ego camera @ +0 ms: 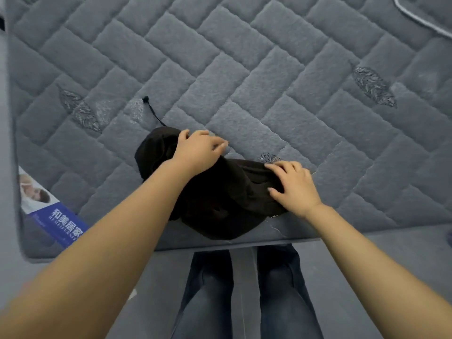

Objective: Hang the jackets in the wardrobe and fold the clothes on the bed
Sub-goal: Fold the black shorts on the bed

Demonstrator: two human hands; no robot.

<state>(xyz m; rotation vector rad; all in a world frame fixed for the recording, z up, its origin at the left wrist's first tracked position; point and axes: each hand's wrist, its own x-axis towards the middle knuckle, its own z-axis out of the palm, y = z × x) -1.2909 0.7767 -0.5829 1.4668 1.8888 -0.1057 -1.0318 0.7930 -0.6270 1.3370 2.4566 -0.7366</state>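
Note:
A black garment (220,204) lies bunched near the front edge of the grey quilted mattress (244,81). Its black drawstring (151,111) trails off toward the upper left. My left hand (198,150) lies on the garment's upper left part, fingers bent over the cloth and reaching onto the mattress. My right hand (293,187) rests on the garment's right end, fingers spread and slightly curved, pressing the fabric down. No jacket or wardrobe is in view.
A blue and white label (49,211) with printed characters sits on the mattress's front left corner. A white-edged grey item (415,18) shows at the top right. My legs in blue jeans (244,289) stand against the bed's front edge.

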